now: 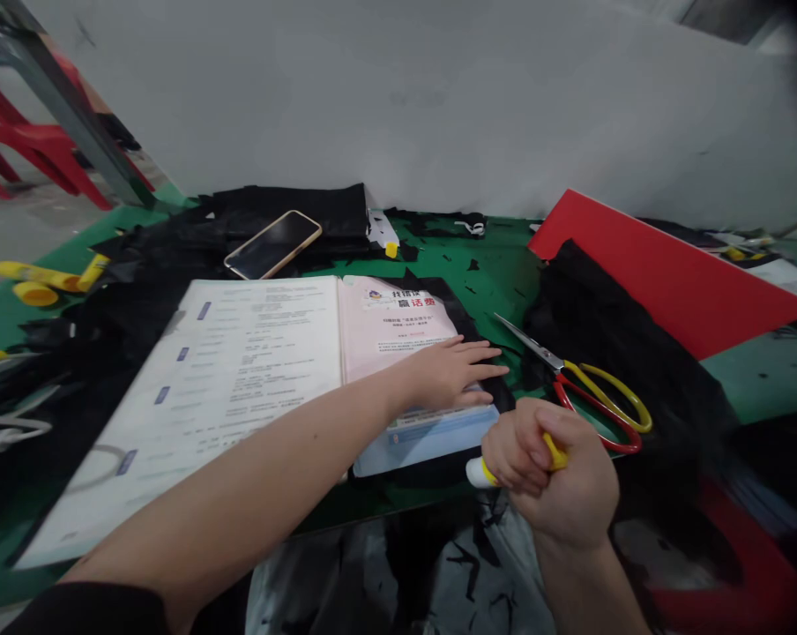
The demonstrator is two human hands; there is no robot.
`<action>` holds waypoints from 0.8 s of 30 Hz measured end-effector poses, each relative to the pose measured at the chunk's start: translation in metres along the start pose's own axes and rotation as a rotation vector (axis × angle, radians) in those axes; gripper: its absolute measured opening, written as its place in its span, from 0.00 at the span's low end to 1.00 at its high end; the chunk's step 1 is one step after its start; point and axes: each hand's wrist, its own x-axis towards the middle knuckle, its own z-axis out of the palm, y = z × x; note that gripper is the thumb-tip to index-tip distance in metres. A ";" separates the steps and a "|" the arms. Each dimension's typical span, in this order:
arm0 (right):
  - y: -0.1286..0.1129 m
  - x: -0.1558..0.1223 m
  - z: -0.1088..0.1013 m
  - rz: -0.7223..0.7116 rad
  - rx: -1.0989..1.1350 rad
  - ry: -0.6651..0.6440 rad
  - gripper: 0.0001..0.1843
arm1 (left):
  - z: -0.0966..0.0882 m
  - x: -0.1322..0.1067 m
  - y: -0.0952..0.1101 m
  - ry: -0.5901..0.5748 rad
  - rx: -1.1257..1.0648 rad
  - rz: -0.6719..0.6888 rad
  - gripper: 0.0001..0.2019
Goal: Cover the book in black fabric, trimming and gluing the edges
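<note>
Looks to me like you're at a gluing-and-pressing step on the open book (286,353), with the black sheet (463,309) showing past its right-hand page. Your left hand (455,370) is flat on that page, palm down, fingers spread and holding nothing that I can see; fingertips reach over the page's outer edge onto the black border. Your left forearm crosses both pages.

Your right hand (561,476) is clenched around the yellow glue stick (558,451), just below and right of your left fingers, near the page's lower right corner but raised clear of it. White end sticks out of the fist toward the book; can't tell if that's bare glue or a cap. Yellow end shows at the other side of your grip.

My read on the next move: it calls for the left hand keeping the page from sliding, and the white end checked before it touches the border. Mind the scissors (561,363): unheld on the green desk (448,260), just right of your left fingertips, points aimed up and left. Handles sit close behind your right fist, so don't catch them with your knuckles.
</note>
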 end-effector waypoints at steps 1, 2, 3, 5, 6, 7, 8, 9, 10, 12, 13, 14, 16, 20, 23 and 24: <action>0.003 0.000 0.003 -0.032 -0.026 0.004 0.18 | 0.001 0.000 0.000 -0.001 0.002 0.003 0.25; 0.006 0.000 0.005 -0.054 -0.057 0.001 0.19 | 0.002 0.001 -0.001 0.005 0.005 0.005 0.25; 0.011 0.000 0.008 -0.065 -0.094 -0.005 0.19 | 0.004 0.001 -0.002 0.012 0.008 0.005 0.25; 0.022 -0.001 0.013 -0.072 -0.175 -0.025 0.19 | 0.007 0.003 -0.003 0.022 0.014 0.001 0.25; 0.027 -0.002 0.016 -0.072 -0.213 -0.037 0.20 | 0.007 0.003 -0.003 0.024 0.016 -0.002 0.26; 0.032 -0.003 0.018 -0.065 -0.242 -0.050 0.20 | 0.008 0.003 -0.003 0.022 0.017 -0.005 0.26; 0.037 -0.003 0.020 -0.055 -0.262 -0.064 0.21 | 0.008 0.003 -0.003 0.022 0.017 -0.007 0.26; 0.040 -0.004 0.022 -0.048 -0.277 -0.076 0.21 | 0.007 0.003 -0.003 0.023 0.014 -0.009 0.26; 0.043 -0.004 0.023 -0.042 -0.280 -0.085 0.21 | 0.007 0.003 -0.002 0.025 0.012 -0.010 0.26; 0.045 -0.004 0.026 -0.006 -0.254 -0.100 0.21 | 0.006 0.003 -0.002 0.025 0.009 -0.012 0.25; 0.044 -0.003 0.028 0.025 -0.210 -0.110 0.21 | 0.006 0.003 -0.002 0.022 0.009 -0.011 0.25; 0.042 -0.001 0.029 0.072 -0.143 -0.122 0.20 | 0.007 0.004 -0.003 0.019 0.014 -0.010 0.26; 0.034 0.004 0.031 0.190 0.026 -0.144 0.19 | 0.009 0.005 -0.005 0.012 0.032 -0.008 0.25; 0.016 0.012 0.036 0.178 0.187 -0.126 0.19 | 0.012 0.007 -0.008 -0.023 0.065 0.003 0.24; 0.020 0.013 0.040 0.076 0.116 -0.107 0.19 | 0.011 0.007 -0.008 -0.033 0.067 0.005 0.25; 0.025 0.012 0.041 0.070 0.075 -0.098 0.19 | 0.010 0.007 -0.007 -0.030 0.061 0.000 0.25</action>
